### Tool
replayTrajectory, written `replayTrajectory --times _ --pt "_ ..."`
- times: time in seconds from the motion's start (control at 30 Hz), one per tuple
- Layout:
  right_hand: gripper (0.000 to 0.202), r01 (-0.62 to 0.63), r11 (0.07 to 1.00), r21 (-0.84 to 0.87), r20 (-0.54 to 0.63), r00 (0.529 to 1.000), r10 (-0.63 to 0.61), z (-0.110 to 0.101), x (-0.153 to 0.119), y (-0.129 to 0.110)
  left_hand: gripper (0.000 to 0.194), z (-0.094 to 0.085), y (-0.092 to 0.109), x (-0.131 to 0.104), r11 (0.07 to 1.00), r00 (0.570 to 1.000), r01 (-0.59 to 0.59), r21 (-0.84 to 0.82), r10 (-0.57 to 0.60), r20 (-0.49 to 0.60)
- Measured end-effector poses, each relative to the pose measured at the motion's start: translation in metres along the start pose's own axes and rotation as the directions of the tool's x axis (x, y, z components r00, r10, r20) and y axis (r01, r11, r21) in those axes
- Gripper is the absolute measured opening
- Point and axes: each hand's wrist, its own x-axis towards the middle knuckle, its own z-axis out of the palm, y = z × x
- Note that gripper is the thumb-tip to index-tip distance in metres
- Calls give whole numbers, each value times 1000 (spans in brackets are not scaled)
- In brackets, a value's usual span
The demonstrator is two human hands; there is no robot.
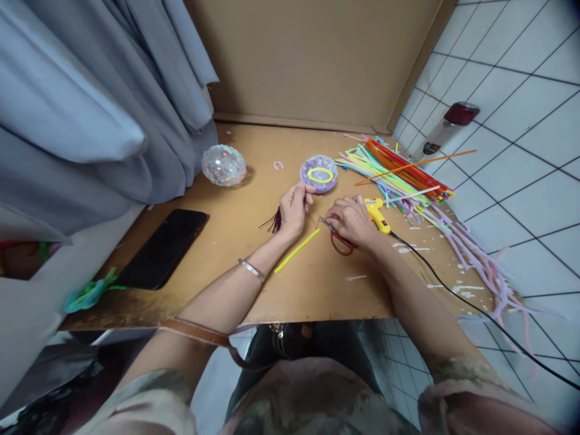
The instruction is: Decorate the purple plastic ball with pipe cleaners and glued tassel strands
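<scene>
My left hand (294, 208) is closed around a dark purple bundle of fuzzy wire (273, 223) whose ends stick out to the left; its fingertips reach up to the edge of a purple half-sphere (319, 173) with a yellow ring inside. My right hand (350, 220) grips red-handled scissors (341, 241), blades pointing left toward the left hand. A yellow fuzzy wire (296, 249) lies on the wooden table (254, 266) between my wrists. A yellow glue gun (377, 214) lies just right of my right hand.
A heap of coloured fuzzy wires (399, 172) spreads along the table's right side. A clear glittery ball (223, 164) sits at the back left, a black phone (163, 248) front left. The glue gun's black cord (453, 290) runs off right. A bottle (446, 130) stands by the tiled wall.
</scene>
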Motion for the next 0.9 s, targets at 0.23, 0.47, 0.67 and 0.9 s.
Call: replayTrajectory --times 0.23,0.47,0.67,0.9 --pt "14 57 998 0 -19 998 -57 9 0 -4 41 1 -2 -2 999 1000 22 26 -22 10" --pt "17 -4 995 100 -30 1000 7 18 1 -5 40 3 3 -5 997 998 63 40 -63 7" --pt "17 -57 785 617 -232 940 251 22 4 3 30 7 9 -4 970 973 231 -78 -231 5" --pt "37 -13 356 935 -166 869 467 15 8 6 16 14 18 -7 725 765 638 -262 -557 322"
